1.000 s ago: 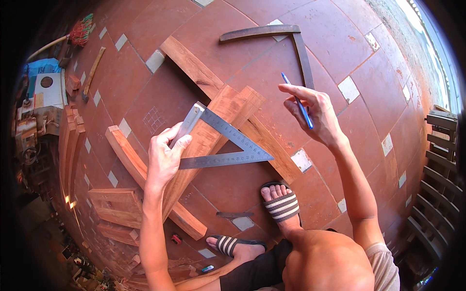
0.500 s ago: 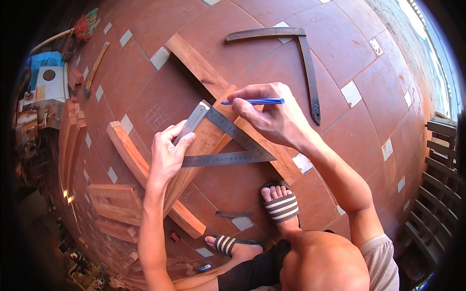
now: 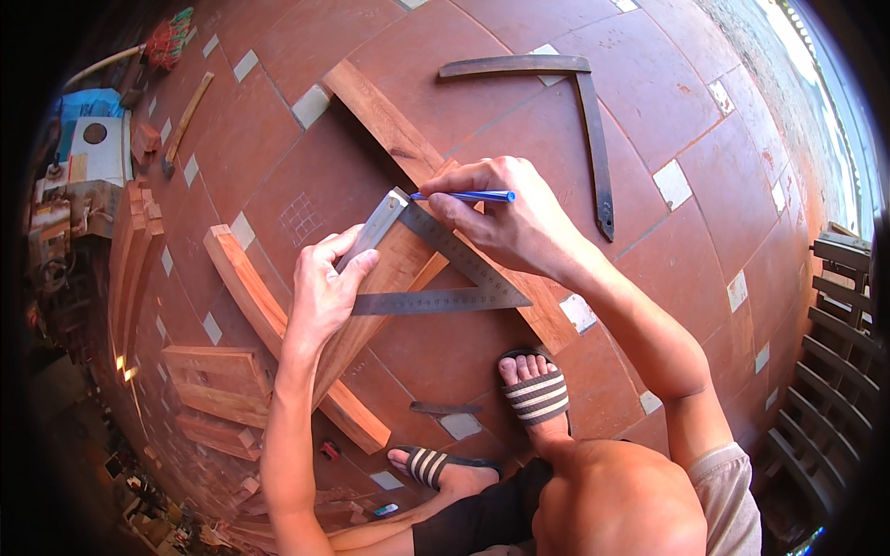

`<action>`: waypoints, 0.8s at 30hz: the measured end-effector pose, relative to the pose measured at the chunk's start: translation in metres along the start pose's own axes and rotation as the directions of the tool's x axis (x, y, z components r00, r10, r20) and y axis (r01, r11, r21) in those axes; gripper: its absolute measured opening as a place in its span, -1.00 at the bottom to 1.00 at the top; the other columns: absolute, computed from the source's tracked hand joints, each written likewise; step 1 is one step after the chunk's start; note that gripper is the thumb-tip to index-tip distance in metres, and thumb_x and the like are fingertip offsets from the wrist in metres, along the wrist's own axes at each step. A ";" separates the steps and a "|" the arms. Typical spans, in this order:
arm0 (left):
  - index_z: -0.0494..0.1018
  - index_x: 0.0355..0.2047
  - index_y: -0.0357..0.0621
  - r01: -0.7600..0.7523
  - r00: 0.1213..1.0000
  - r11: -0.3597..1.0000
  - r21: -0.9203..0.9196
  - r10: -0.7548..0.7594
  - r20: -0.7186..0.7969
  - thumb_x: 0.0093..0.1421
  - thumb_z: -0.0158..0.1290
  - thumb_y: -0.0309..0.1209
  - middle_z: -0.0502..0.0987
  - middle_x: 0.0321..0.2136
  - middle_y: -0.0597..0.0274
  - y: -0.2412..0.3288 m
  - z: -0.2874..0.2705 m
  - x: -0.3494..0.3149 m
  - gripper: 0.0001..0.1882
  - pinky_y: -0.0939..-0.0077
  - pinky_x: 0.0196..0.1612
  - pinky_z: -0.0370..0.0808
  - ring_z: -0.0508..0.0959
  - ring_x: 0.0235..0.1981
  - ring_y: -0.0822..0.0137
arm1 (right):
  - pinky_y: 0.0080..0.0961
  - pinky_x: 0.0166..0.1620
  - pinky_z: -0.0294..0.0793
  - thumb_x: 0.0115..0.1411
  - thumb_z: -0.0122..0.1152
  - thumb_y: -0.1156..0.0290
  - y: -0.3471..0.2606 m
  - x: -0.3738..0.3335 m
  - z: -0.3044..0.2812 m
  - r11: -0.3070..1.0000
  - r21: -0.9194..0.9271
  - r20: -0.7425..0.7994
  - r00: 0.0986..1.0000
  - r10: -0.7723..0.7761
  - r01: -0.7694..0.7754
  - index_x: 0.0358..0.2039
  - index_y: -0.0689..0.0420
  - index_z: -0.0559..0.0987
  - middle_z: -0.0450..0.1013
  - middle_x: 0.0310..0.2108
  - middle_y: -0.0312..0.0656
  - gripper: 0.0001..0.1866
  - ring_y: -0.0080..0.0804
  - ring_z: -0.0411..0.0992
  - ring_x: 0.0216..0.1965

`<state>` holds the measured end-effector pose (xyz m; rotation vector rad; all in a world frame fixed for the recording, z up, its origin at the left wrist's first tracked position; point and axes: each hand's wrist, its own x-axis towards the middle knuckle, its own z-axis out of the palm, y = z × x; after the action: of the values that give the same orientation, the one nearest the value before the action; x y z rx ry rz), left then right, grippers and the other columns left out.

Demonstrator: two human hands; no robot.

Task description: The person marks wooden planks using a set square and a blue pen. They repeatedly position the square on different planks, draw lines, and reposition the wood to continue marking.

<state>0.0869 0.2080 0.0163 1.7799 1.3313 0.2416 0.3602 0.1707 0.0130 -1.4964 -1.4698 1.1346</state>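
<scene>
My left hand (image 3: 326, 281) is closed round the pale stock of a metal triangle square (image 3: 456, 248), pressing it to the edge of a wooden beam (image 3: 394, 266). The square's dark, graduated blade lies slanted across the beam's top face. In my right hand (image 3: 501, 208) a blue pen (image 3: 482, 195) is pinched, its tip at the blade's upper corner beside the stock. That beam rests across two others: a longer beam (image 3: 380, 116) running from upper left to lower right, and a shorter beam (image 3: 248, 278) at the left.
A large dark L-shaped square (image 3: 591, 139) lies on the tiled floor beyond my right hand. Cut wood pieces (image 3: 218, 385) are stacked at lower left, near a hammer (image 3: 185, 125) and a broom (image 3: 167, 39). Slatted dark wood (image 3: 839, 352) stands at right. My sandalled feet are close below.
My right hand has shifted left with the pen, bringing its tip to the square's upper corner. The left hand stays on the square, almost unmoved.
</scene>
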 end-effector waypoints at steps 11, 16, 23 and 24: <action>0.61 0.20 -0.35 -0.006 1.000 1.000 0.013 0.006 -0.008 0.36 0.26 -0.39 0.75 -0.08 0.07 -0.003 0.001 0.001 -0.56 0.38 0.10 0.57 0.65 -0.05 0.41 | -0.17 -0.10 0.70 0.34 0.33 0.40 -0.009 -0.032 -0.010 0.997 -0.048 0.013 0.999 -0.053 0.053 -0.13 0.27 0.79 0.67 -0.33 0.20 -0.77 0.09 0.71 -0.28; 0.61 0.19 -0.36 -0.001 1.000 1.000 0.026 0.001 -0.017 0.36 0.26 -0.40 0.76 -0.08 0.06 -0.010 0.000 0.000 -0.56 0.38 0.11 0.57 0.65 -0.05 0.41 | -0.16 -0.12 0.70 0.34 0.34 0.39 -0.025 -0.037 -0.027 0.991 -0.131 0.092 0.995 0.036 -0.024 -0.15 0.31 0.78 0.67 -0.35 0.22 -0.76 0.11 0.71 -0.29; 0.61 0.20 -0.39 0.015 1.000 1.000 0.013 -0.014 -0.002 0.36 0.26 -0.41 0.76 -0.07 0.09 -0.007 0.002 0.003 -0.55 0.39 0.10 0.59 0.64 -0.06 0.44 | -0.17 -0.08 0.71 0.32 0.35 0.40 -0.004 0.003 -0.007 0.995 -0.059 0.001 0.996 -0.086 0.086 -0.10 0.27 0.79 0.68 -0.30 0.22 -0.75 0.12 0.71 -0.26; 0.61 0.20 -0.39 0.014 1.000 1.000 0.014 -0.014 0.001 0.36 0.26 -0.41 0.76 -0.07 0.10 -0.005 0.002 0.003 -0.55 0.40 0.10 0.59 0.64 -0.06 0.44 | -0.17 -0.07 0.71 0.32 0.34 0.40 -0.001 0.002 -0.006 0.993 -0.056 0.022 0.995 -0.099 0.100 -0.09 0.27 0.79 0.68 -0.30 0.21 -0.75 0.13 0.71 -0.26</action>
<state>0.0857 0.2097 0.0102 1.7812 1.3472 0.2241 0.3649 0.1736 0.0160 -1.4373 -1.5836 1.0584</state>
